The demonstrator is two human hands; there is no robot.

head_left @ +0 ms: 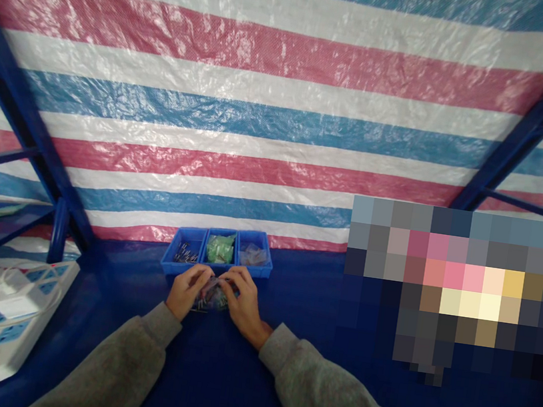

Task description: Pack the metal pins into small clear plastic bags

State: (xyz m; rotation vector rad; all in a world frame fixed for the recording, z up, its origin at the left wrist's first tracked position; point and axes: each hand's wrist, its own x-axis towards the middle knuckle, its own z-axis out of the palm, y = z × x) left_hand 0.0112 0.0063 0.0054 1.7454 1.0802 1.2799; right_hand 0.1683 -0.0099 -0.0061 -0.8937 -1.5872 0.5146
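My left hand (189, 288) and my right hand (242, 299) are close together just in front of the blue bins. Their fingertips pinch the upper part of a small clear plastic bag (211, 295) from both sides. Small mixed pieces show through the bag, too small to name. A thin dark metal piece (198, 310) shows by the bag's lower left. Behind the hands, the left blue bin (167, 263) holds several thin metal pieces. Green packets (220, 249) fill the middle bin, and clear plastic bags (253, 255) lie in the right one.
The bins stand on a dark blue tabletop (216, 384) before a striped plastic sheet (263, 121). At the left lies a white power strip (27, 324) with a plugged-in adapter (18, 296) and cables. Blue metal posts (27, 108) frame the sides. The right side is pixelated.
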